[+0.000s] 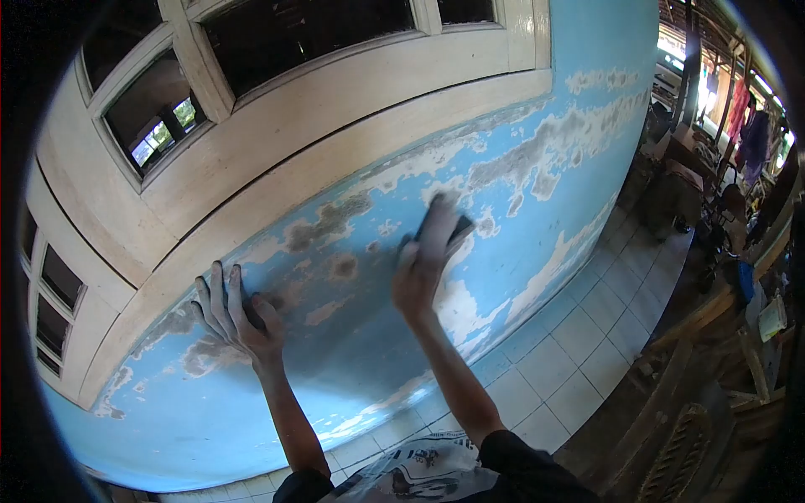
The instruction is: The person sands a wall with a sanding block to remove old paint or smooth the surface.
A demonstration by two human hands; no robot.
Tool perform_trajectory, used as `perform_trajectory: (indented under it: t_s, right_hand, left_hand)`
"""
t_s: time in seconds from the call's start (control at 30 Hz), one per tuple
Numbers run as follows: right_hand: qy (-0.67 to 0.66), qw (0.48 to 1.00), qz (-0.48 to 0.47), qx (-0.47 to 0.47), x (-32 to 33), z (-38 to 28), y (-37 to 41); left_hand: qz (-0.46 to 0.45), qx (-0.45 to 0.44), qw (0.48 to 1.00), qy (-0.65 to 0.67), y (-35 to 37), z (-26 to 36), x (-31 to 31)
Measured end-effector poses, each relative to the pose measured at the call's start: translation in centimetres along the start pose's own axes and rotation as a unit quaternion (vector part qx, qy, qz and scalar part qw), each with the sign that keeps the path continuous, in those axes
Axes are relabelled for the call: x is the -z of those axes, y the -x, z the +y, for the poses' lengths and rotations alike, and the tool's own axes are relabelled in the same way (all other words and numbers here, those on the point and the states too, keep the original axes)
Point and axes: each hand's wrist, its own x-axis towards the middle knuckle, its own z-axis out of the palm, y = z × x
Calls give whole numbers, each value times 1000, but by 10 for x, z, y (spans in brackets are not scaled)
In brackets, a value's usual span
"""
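Blue paint with grey and white bare patches covers the wall [369, 277] below the window frame. Against it, near the frame's lower edge, rests my left hand [239, 314], dusty grey, with its fingers spread and nothing held. Farther right, my right hand [423, 264] is wrapped round a dark flat block [459, 235] and holds it at the wall beside a patch of peeled paint. Motion blurs the fingers and the block, so the block's face against the wall is hidden.
A cream wooden window frame [335, 117] with dark panes runs above the wall. White floor tiles [549, 369] lie along its foot. At the right are wooden furniture pieces [683, 444], hanging clothes [753, 138] and assorted clutter.
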Motion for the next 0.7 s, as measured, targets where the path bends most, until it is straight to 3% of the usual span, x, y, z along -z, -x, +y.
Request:
perform_trajectory:
  t_s: [0.07,0.1,0.17,0.23,0.37,0.43,0.47,0.57,0.63,0.7]
  right_hand:
    - [-119,985,125,14,-1,0,-17]
    - [-120,985,124,14,-6,1,-1]
    - [47,998,-2,35,-20,8,64]
    - [36,993,-56,97,-22,13,103]
    - [77,994,-23,76,2,-2,17]
    - [-138,989,47,-28,6,2,-25]
    - [-142,989,45,-24,0,4,-26]
    - [-62,993,82,64,-15,-2,3]
    - [62,982,-34,178,-5,-21,35]
    - [61,976,-60,200,7,-9,15]
  left_hand:
    - [7,-11,1000,-1,1,-2,0]
    - [7,-10,1000,-3,1,-1,2]
    - [-2,1,1000,-8,0,2,2]
    - [-4,-1,1000,-13,0,2,2]
    - [-5,-5,1000,-29,0,2,3]
    - [3,-9,1000,-28,0,1,2]
    - [4,-11,1000,-29,0,0,1]
    - [3,-9,999,-45,0,2,2]
    - [5,-13,998,-55,2,-1,0]
    - [-2,-21,998,-65,3,-2,2]
